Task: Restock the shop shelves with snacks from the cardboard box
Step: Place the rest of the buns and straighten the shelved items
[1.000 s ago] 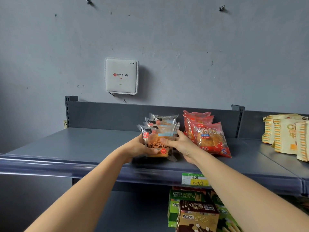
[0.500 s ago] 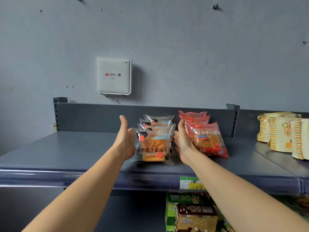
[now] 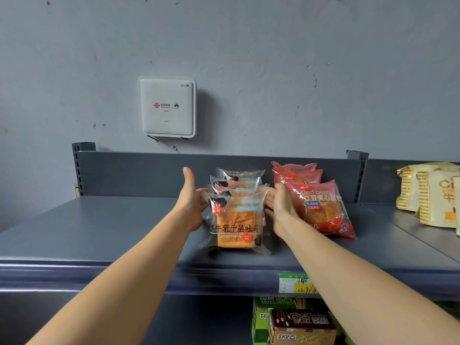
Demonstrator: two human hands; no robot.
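1. left hand [image 3: 193, 204]: open, thumb up, straight fingers touching the left side of the toast packets [image 3: 235, 217].
2. right hand [image 3: 281, 207]: open and flat against their right side, just beside the red bean buns [image 3: 323, 207].
3. the toast packets stand in a row on the top shelf [image 3: 99, 227].

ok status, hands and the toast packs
Left hand, right hand open, either side of toast packs. Row sits on shelf. Red bean packs close beside right hand.
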